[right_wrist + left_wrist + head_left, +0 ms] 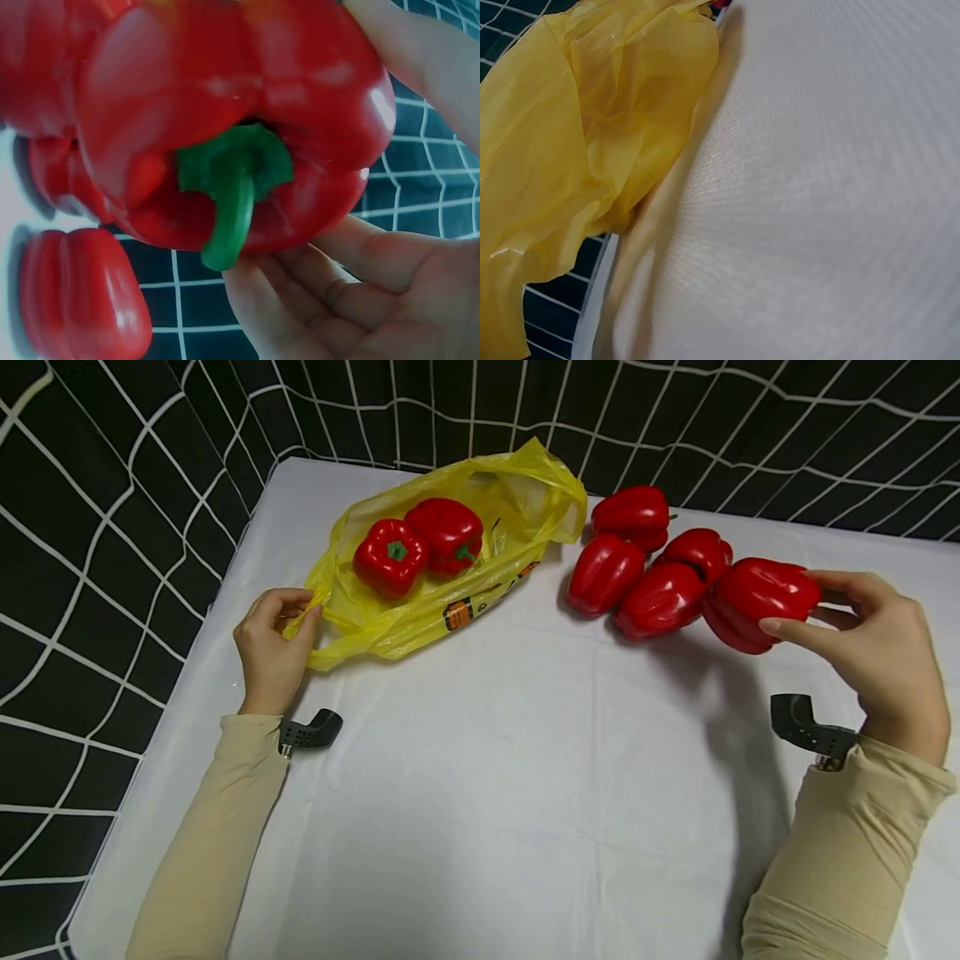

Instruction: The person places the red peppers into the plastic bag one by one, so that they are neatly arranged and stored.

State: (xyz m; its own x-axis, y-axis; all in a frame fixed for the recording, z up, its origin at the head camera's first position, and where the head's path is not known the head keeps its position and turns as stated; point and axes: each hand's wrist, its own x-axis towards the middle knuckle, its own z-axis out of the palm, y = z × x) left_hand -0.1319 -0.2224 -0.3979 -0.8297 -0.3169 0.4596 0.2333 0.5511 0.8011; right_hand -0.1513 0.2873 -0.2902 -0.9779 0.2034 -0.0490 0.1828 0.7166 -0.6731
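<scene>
At the left end of the yellow plastic bag (420, 635), my left hand (272, 647) pinches its edge between thumb and fingers. Inside the bag lie two red bell peppers, one (390, 560) with its green stem facing up and another (446, 535) on its side. My right hand (888, 647) grips a red bell pepper (761, 602) between thumb and fingers, lifted off the table. In the right wrist view, the green stem (232, 187) of this pepper faces the camera. The left wrist view has the yellow bag (630, 97) but not the hand.
Several more red bell peppers (603, 575) lie in a group between the bag and my right hand. A white cloth (480, 802) covers the table. White netting (517, 427) over a black backing borders the back and left sides.
</scene>
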